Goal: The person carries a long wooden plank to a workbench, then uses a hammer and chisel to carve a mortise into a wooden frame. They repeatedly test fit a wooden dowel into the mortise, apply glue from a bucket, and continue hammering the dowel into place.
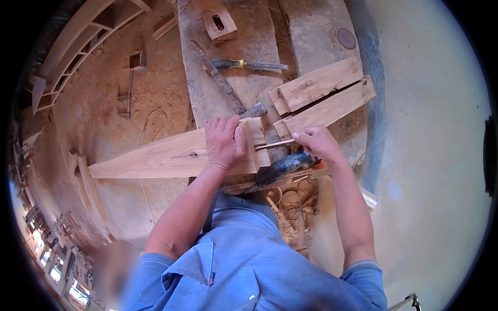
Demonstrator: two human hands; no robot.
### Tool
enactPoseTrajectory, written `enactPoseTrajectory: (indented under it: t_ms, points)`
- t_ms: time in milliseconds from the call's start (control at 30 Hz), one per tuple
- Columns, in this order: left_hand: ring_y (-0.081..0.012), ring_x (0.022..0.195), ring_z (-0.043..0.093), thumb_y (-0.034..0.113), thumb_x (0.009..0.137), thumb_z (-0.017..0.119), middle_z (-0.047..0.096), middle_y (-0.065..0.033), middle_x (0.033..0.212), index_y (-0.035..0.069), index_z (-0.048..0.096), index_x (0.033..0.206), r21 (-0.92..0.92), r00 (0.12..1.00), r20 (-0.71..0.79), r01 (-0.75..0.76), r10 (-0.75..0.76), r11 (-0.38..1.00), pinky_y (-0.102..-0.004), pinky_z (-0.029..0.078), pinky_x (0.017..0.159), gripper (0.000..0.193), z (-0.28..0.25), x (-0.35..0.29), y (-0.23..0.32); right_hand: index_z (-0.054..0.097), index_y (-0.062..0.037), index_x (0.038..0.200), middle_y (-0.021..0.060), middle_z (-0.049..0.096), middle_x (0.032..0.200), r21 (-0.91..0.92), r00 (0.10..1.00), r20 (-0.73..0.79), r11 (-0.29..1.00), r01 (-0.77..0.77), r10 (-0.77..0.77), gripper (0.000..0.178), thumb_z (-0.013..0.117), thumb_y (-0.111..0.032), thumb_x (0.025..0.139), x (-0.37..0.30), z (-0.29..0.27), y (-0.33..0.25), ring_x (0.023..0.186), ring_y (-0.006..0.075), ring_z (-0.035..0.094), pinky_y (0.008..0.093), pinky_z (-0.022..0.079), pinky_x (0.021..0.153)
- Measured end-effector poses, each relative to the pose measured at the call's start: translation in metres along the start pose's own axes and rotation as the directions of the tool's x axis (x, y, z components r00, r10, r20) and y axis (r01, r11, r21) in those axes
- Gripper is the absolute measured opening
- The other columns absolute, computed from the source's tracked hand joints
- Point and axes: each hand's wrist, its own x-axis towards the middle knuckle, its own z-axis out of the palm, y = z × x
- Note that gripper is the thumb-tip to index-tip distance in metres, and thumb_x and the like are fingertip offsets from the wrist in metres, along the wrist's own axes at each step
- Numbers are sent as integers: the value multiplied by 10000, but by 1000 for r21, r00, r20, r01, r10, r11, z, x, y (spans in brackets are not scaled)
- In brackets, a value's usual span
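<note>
My left hand (pixel 225 142) is closed over a long wooden board (pixel 171 154), near its squared, stepped end. The board lies across the bench, and its other end tapers off to the left. Between the thumb and fingers of my right hand (pixel 319 141) is a thin wooden strip (pixel 280 144). Its tip reaches the stepped end of the board, at what looks like a gap there. Just beyond my left hand lies a hammer (pixel 253 111) with a rough wooden handle. A dark power tool (pixel 282 168) rests below my right hand, partly hidden.
Two shorter boards (pixel 327 85) lie side by side at right. A chisel (pixel 236 64) with a black and yellow handle sits farther back on the workbench (pixel 254 31), near a slotted wooden block (pixel 219 23). A curved wooden frame (pixel 78 44) stands far left; sawdust covers the floor.
</note>
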Motion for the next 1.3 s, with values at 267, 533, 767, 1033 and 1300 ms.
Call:
enactPoseTrajectory:
  t_ms: [267,533,767,1033,1300]
  points:
    - [-339,877,565,193,852,591,613,-129,909,60,648,1078,-15,997,-69,-37,36,999,-460,419,833,268,5,0,-3,688,-39,793,-26,549,613,344,991,-72,930,131,-113,164,746,-170,874,4,-31,9,483,53,425,228,326,438]
    - [-349,911,573,194,885,566,639,-141,982,42,643,1091,-13,1000,-20,-8,7,1000,-460,418,850,268,0,0,-1,751,-13,962,17,690,782,193,953,-154,938,287,-259,128,750,-61,843,-2,5,10,713,68,598,228,472,645]
    - [-338,877,565,185,849,588,612,-135,914,47,648,1071,-15,999,-44,-12,12,1000,-456,422,830,268,1,0,-1,757,-4,940,75,736,848,-49,920,-183,938,343,-346,137,749,-55,813,-2,9,23,782,129,654,290,522,749]
    - [-365,940,576,187,898,557,652,-148,1026,42,639,1102,-17,1000,4,12,-12,1000,-470,418,867,264,-1,-1,1,732,3,934,70,721,838,-58,931,-177,947,315,-320,140,749,-67,814,1,12,24,769,119,638,285,519,727]
    - [-352,1071,579,125,841,631,613,-184,1139,16,619,1189,-33,990,-115,-86,82,996,-474,417,982,365,-7,11,22,596,-9,1166,-41,559,766,148,807,-433,851,503,-402,388,717,-7,797,-24,-4,-5,705,50,539,215,461,620]
